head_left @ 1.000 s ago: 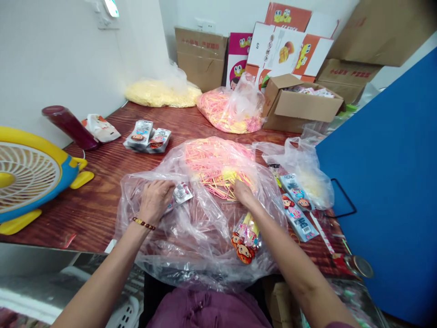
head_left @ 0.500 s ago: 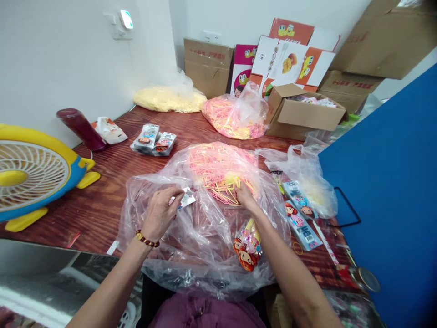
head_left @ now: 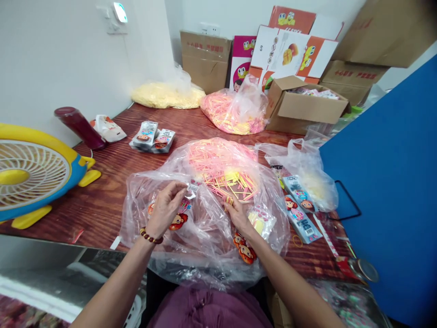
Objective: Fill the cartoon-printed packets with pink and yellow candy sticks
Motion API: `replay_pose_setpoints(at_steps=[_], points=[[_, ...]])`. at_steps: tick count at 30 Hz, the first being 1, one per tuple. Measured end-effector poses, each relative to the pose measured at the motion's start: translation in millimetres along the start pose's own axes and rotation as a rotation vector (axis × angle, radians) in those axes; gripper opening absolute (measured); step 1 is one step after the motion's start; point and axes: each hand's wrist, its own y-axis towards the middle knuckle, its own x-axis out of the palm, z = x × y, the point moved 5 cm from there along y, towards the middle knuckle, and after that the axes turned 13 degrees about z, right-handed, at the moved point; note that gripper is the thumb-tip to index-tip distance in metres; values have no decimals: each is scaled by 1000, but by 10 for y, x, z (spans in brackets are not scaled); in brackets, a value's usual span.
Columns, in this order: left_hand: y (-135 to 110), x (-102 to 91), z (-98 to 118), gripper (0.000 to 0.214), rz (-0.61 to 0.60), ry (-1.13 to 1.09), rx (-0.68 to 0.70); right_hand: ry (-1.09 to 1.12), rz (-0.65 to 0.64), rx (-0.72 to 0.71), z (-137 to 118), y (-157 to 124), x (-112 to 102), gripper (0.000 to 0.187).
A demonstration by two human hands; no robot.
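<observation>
My left hand (head_left: 168, 207), a beaded bracelet at its wrist, pinches a small clear printed packet (head_left: 184, 208) with a red-haired cartoon figure on it. Between the thumb and fingers of my right hand (head_left: 240, 216) is a short bundle of thin pink and yellow sticks (head_left: 228, 201). Beyond both hands a heap of these sticks (head_left: 221, 159) lies in a large clear plastic bag (head_left: 208, 228) spread over the table edge. Under my right wrist rest a packet with pale yellow contents (head_left: 261, 222) and another cartoon packet (head_left: 246, 253), partly hidden by the forearm.
A yellow and blue fan (head_left: 44, 173) stands at the left. Flat printed boxes lie left (head_left: 145, 136) and right (head_left: 302, 218). Tied bags of yellow sticks (head_left: 164, 95) and pink sticks (head_left: 232, 111), plus an open carton (head_left: 310, 109), line the back. A blue panel (head_left: 392, 182) borders the right.
My right hand has drawn back from the heap toward me, now with a bundle of sticks. The packet at my left hand shows more of its printed front.
</observation>
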Motion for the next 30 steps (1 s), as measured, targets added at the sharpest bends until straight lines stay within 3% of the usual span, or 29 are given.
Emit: replay_pose_setpoints(at_steps=[3,10,14,17,21,25,30], points=[[12,17,60,26,-8,-58,-57,-118,-7,-25,25,11,-5,28],[-37,179,40,24,-53,-64,-103,-115,-88,-51,32,-20,26,19],[-101,326,-20,21,-132,-104,-158,46,-22,-8,-163,49,-76,21],[-125,422,-37,22,-185,-88,-197,76,-83,-129,-579,92,-158,19],[-123,524,36,23,-247,-75,-172,-176,-244,-350,-1047,73,-123,17],[-120,561,62,24,-272,-103,-211,-408,-307,-497,-1130,61,9,11],[-145,584,-11,27,-345,-90,-272,-441,-373,-592,-1129,36,76,9]])
